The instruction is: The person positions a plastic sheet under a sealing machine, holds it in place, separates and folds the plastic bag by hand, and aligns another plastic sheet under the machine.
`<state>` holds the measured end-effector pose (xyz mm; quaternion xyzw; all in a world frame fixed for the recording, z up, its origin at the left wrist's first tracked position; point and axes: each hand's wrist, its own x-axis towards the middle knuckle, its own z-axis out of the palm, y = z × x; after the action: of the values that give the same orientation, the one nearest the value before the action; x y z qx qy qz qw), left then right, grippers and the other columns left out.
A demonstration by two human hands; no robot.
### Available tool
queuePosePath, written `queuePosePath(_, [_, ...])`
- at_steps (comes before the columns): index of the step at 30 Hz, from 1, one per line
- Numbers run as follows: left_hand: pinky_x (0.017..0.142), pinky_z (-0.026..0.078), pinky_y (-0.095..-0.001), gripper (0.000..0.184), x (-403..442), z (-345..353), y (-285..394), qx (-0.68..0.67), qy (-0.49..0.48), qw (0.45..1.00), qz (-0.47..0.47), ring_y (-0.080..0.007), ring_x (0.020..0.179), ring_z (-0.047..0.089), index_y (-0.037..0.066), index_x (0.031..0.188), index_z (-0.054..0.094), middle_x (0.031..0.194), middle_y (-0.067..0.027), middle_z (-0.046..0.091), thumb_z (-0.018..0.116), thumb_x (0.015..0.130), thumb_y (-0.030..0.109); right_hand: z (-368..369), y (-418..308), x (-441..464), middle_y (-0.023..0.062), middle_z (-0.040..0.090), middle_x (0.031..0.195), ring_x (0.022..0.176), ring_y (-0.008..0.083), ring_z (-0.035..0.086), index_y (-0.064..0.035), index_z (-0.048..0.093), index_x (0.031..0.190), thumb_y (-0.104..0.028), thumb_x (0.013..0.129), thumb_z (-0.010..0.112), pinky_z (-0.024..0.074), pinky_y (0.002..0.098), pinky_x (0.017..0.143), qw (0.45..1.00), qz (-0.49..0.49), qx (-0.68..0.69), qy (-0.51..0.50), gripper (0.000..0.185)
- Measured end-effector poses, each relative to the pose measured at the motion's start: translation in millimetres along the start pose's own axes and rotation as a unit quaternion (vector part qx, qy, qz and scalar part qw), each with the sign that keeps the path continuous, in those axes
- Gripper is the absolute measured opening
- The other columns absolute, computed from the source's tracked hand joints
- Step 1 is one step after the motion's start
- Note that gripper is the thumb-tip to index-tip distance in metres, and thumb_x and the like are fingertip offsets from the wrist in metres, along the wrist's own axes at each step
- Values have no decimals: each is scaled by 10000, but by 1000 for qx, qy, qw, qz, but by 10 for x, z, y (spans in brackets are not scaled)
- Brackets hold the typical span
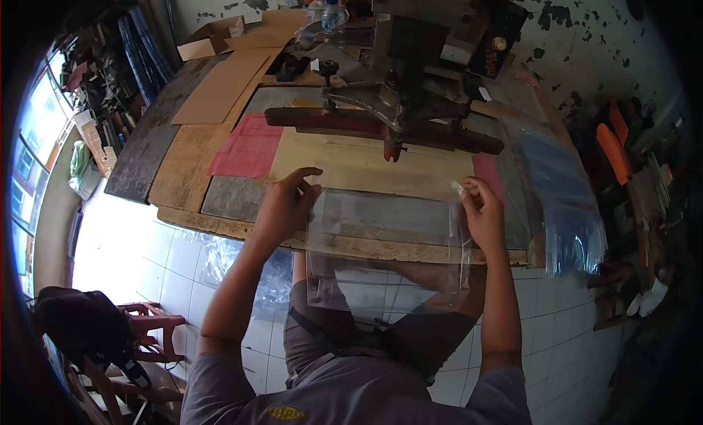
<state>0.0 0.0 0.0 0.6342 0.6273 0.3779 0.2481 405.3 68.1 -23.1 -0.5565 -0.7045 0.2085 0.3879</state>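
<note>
Seen from a head-worn camera looking down, a seated person holds a clear plastic sheet [388, 242] at the near edge of a worn wooden table [220, 226], its upper part over the tabletop and its lower part hanging above the person's lap. The right hand [481, 204] pinches the sheet's far right corner between thumb and fingers, beside a small pale scrap too unclear to identify. The left hand [291, 199] is at the far left corner, index finger raised and thumb by the edge; whether it grips or merely touches cannot be told. Hands set wide apart at opposite corners seem to keep the limp film spread and straight. Just beyond lies a yellow sheet [351, 157], with pink material [242, 146] at its left end, under a machine's long bar [447, 134], perhaps as a pad. A pile of clear plastic [564, 198] drapes over the table's right edge, seemingly within easy reach.
</note>
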Motion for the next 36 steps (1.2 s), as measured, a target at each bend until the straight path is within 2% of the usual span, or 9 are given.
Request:
queuePosePath(2, [727, 570, -362, 337, 103, -50, 25, 3, -9, 1000, -1, -209, 730, 726, 88, 1335, 727, 875, -136, 760, 704, 1013, 186, -12, -58, 85, 62, 715, 880, 807, 101, 674, -80, 748, 1305, -39, 1017, 670, 513, 294, 732, 1000, -14, -16, -16, 302])
queuePosePath(5, [722, 569, -366, 331, 451, 95, -181, 22, -15, 999, 20, -206, 719, 717, 87, 1332, 730, 886, -134, 762, 686, 1024, 200, 7, 4, 336, 115, 708, 891, 768, 189, 667, -59, 771, 1233, -52, 1007, 668, 517, 338, 723, 998, 10, -27, -59, 248])
queuePosePath(8, [740, 571, -380, 311, 651, 151, -330, 42, -4, 998, 51, -237, 742, 724, 86, 1289, 758, 921, -144, 767, 688, 1014, 213, 85, 165, 483, 126, 710, 963, 790, 218, 672, -58, 781, 1224, -45, 1013, 652, 518, 349, 729, 994, -96, -43, -26, 248])
queuePosePath(11, [744, 566, -388, 288, 662, 189, -287, 73, 6, 995, 71, -265, 751, 719, 80, 1249, 778, 915, -149, 759, 689, 1006, 207, 19, 67, 503, 134, 702, 1020, 824, 242, 677, -55, 782, 1230, -45, 1014, 652, 521, 356, 745, 995, -52, -69, -49, 253])
queuePosePath(24, [683, 501, -330, 293, 693, 211, -121, 81, 0, 997, 20, -143, 682, 608, 54, 1262, 775, 831, -102, 696, 669, 1026, 191, 50, 91, 594, 111, 698, 1035, 859, 237, 684, -52, 781, 1219, -51, 1028, 649, 524, 342, 767, 998, -13, -44, -49, 232])
queuePosePath(27, [702, 524, -370, 276, 702, 217, -106, 78, 4, 997, 17, -240, 694, 655, 56, 1224, 785, 867, -153, 712, 674, 1011, 193, 52, 85, 594, 112, 702, 1045, 861, 236, 688, -56, 781, 1223, -50, 1029, 650, 528, 344, 768, 998, -14, -50, -47, 234])
queuePosePath(30, [703, 525, -371, 280, 701, 214, -114, 82, -4, 997, 10, -245, 695, 656, 60, 1229, 784, 875, -153, 712, 674, 1010, 196, 48, 30, 592, 116, 713, 1079, 899, 240, 707, -60, 780, 1225, -45, 1029, 651, 539, 347, 790, 997, 2, -55, -49, 236])
queuePosePath(33, [685, 502, -327, 291, 698, 206, -123, 89, -10, 996, 23, -148, 693, 625, 36, 1271, 764, 825, -105, 682, 662, 1031, 165, 69, 61, 588, 119, 723, 1119, 945, 244, 724, -61, 777, 1229, -39, 1028, 650, 548, 349, 815, 998, -13, -50, -38, 239])
queuePosePath(36, [696, 513, -336, 290, 694, 209, -131, 86, -8, 996, 19, -156, 705, 642, 35, 1266, 764, 841, -115, 696, 660, 1034, 174, 73, 84, 586, 119, 724, 1130, 960, 243, 728, -60, 774, 1233, -36, 1028, 647, 549, 345, 822, 998, -24, -49, -34, 242])
